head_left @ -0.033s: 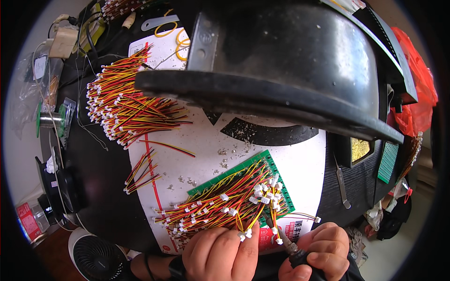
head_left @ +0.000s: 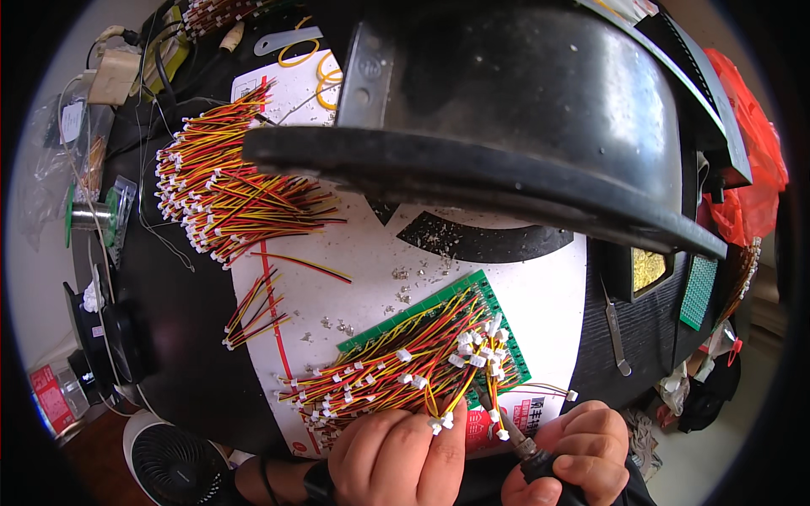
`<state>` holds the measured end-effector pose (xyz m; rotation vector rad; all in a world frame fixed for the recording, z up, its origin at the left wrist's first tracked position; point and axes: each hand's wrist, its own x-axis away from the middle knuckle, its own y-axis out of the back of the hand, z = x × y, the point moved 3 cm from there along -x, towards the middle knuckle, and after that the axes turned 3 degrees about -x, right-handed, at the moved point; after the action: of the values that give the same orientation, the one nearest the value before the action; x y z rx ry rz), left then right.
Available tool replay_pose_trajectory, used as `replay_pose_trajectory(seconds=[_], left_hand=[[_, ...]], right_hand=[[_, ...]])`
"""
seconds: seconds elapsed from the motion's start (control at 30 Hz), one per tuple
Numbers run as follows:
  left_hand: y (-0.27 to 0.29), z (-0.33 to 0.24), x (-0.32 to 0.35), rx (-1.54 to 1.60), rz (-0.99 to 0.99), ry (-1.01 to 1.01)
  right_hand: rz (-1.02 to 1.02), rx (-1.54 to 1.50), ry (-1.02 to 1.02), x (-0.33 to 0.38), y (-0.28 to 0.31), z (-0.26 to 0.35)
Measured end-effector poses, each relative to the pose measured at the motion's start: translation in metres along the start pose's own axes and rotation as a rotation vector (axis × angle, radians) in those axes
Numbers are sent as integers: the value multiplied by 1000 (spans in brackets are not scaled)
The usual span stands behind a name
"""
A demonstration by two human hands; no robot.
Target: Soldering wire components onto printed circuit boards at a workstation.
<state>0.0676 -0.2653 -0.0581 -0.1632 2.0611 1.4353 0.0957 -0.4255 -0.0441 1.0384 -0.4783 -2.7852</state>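
Observation:
A green circuit board (head_left: 506, 337) lies tilted on the white sheet, with many red, yellow and black wire leads (head_left: 380, 375) spread across it, ending in white plug connectors. At the board's near edge, my left hand (head_left: 401, 460) is closed with its fingers curled, gripping a wire lead whose white connector (head_left: 441, 422) shows by the fingertips. My right hand (head_left: 578, 455) is wrapped round the black handle of a soldering iron (head_left: 525, 445). The iron's metal shaft points up and left among the leads; its tip is hidden under wires and connectors.
A large black hood (head_left: 515, 93) overhangs the far middle and right. A pile of wire leads (head_left: 228, 185) lies at the far left. Tweezers (head_left: 618, 337) and another green board (head_left: 699, 291) lie right. A solder spool (head_left: 89, 215) and fan (head_left: 177, 464) are left.

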Motion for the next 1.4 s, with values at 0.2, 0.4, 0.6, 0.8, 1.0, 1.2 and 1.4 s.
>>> replay_pose_trajectory(seconds=[0.2,0.4,0.6,0.8,1.0,1.2,1.4], left_hand=[[1,0,0,-2,26,-3],[0,-9,7,50,134,262],[0,2,3,2,19,-31],[-2,-7,6,75,174,310],[12,-16,-29,235,127,636],[-1,6,2,109,-2,61],[-2,-3,-4,50,-50,42]], right_hand=[[-38,16,-10,1,-2,0],[-60,17,-1,2,-3,1],[-165,10,22,5,-5,1],[-166,16,33,7,-5,-1],[-179,18,28,6,-5,1],[-192,0,22,11,-9,-3],[-167,26,45,3,-1,4]])
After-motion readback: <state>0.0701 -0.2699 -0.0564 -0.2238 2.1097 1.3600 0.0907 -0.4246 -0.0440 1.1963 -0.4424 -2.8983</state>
